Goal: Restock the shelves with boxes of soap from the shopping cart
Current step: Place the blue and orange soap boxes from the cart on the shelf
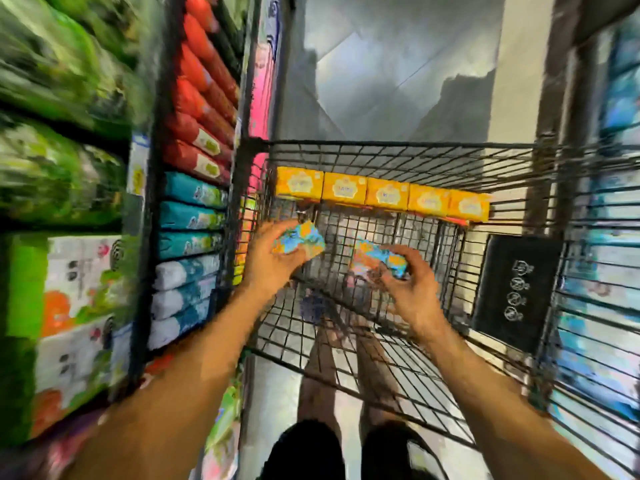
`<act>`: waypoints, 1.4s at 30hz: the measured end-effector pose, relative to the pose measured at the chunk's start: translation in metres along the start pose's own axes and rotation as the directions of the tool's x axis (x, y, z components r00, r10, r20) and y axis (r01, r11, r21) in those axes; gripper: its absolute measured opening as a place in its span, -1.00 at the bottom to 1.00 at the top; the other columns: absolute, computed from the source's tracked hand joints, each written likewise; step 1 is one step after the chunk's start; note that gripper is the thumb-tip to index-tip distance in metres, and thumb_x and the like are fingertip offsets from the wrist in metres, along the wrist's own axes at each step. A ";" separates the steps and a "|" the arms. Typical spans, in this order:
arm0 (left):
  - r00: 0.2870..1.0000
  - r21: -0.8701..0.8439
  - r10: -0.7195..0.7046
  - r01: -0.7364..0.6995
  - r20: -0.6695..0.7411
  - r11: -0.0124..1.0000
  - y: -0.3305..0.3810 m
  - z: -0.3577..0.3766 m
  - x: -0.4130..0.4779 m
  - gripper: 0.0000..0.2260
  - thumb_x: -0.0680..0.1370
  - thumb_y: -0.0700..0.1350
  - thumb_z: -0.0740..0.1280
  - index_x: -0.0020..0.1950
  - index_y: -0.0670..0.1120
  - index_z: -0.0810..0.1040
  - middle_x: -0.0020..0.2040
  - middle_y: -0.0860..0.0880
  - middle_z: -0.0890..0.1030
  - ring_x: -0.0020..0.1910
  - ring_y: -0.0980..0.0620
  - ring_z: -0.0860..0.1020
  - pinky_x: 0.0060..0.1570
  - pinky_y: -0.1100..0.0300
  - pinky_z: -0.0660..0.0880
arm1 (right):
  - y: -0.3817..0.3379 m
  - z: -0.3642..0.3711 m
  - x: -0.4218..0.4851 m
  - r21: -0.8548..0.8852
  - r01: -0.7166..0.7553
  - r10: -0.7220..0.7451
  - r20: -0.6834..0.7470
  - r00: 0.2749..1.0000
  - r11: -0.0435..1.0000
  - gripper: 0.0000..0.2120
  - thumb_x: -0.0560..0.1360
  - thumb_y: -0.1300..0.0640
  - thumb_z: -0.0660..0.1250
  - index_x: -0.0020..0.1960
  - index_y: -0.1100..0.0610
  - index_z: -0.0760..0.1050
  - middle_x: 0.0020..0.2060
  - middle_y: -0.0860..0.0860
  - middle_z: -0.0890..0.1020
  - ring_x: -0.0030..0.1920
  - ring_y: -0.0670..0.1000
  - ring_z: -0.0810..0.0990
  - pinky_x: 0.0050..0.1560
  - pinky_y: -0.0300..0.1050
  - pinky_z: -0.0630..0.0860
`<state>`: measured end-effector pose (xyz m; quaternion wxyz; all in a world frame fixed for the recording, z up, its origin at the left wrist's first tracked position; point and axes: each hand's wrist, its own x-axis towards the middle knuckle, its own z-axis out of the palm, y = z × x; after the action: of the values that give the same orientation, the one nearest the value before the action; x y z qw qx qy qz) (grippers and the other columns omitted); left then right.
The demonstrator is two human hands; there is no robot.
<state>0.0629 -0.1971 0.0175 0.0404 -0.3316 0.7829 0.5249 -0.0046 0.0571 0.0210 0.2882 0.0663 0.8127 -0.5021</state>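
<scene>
The step in hand is the pick from the cart [381,147]: both hands are inside the basket, each with a box of soap. The left hand [270,261] has its fingers curled round a blue box [301,237], held up above the wire floor on the side nearest the shelves [150,244]. The right hand [415,289] grips a second blue box [381,258], lower and nearer the middle of the basket. The picture is too smeared to tell whether that one is clear of the wire or resting on it.

Along the far wall of the cart stands a row of yellow boxes [384,195], side by side and untouched, so a fair share of the stock is yet to go up and the task looks well short of done.

The next move, as I judge it, is to lift both boxes over the cart's left rim and swing to the shelves, which stand just beside it. The visible bays hold red packs [201,133], teal packs [190,216] and white ones — no matching blue soap shows, so finding the right slot comes first. Carrying two at once calls for a firm hold on each.
</scene>
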 end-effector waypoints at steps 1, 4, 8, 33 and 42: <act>0.997 -0.112 -0.071 0.072 0.012 0.991 0.016 -0.008 -0.017 -0.61 0.41 -0.29 0.51 0.20 -0.06 0.58 0.11 -0.13 0.57 -0.01 0.17 0.58 -0.01 0.25 0.54 | -0.014 -0.010 -0.014 0.033 -0.018 0.019 -0.012 1.000 0.999 -0.68 0.47 0.23 0.54 0.19 0.16 0.56 0.11 0.13 0.68 0.04 0.04 0.67 0.05 -0.08 0.67; 0.984 -0.289 -0.172 0.175 0.035 0.941 0.058 -0.031 -0.067 -0.57 0.28 -0.19 0.55 0.11 0.04 0.59 0.06 0.03 0.63 -0.04 0.20 0.61 -0.02 0.33 0.55 | -0.057 -0.041 -0.053 0.085 -0.029 0.029 0.004 1.000 0.996 -0.66 0.49 0.33 0.50 0.22 0.20 0.54 -0.03 0.09 0.69 -0.04 0.04 0.65 -0.02 -0.12 0.65; 0.975 -0.406 -0.210 0.162 -0.077 0.899 0.107 -0.057 -0.146 -0.53 0.20 -0.11 0.53 0.08 0.13 0.58 -0.02 0.18 0.63 -0.14 0.32 0.61 -0.09 0.41 0.51 | -0.111 -0.078 -0.116 0.210 -0.013 0.006 0.035 0.999 0.978 -0.67 0.52 0.40 0.43 0.23 0.20 0.46 -0.09 -0.02 0.65 -0.21 -0.25 0.67 -0.21 -0.44 0.53; 0.419 -0.770 -0.684 -0.538 -0.597 0.343 0.036 -0.026 -0.713 -0.57 0.45 -0.30 0.35 0.33 -0.17 0.50 0.25 -0.21 0.63 0.10 -0.06 0.65 0.18 -0.07 0.55 | -0.104 0.014 -0.465 0.152 0.011 -0.144 0.905 0.401 0.988 -0.71 0.57 0.46 0.26 0.16 0.16 0.56 0.02 0.15 0.66 -0.07 0.01 0.65 -0.12 -0.20 0.66; 0.143 -0.632 -0.725 -0.618 -0.674 0.467 -0.043 -0.003 -0.962 -0.66 0.49 -0.20 0.41 0.24 -0.20 0.50 0.09 -0.17 0.69 0.04 -0.06 0.68 -0.06 0.01 0.64 | 0.007 0.059 -0.701 0.146 0.074 -0.159 0.965 0.208 0.986 -0.62 0.49 0.26 0.44 0.29 0.28 0.52 0.05 0.19 0.69 -0.01 0.11 0.68 -0.09 -0.12 0.66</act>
<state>0.8349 0.2494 0.3801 -0.6341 -0.5849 0.1744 0.4749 0.6003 0.1379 0.3715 0.6918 -0.3134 0.4386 -0.4804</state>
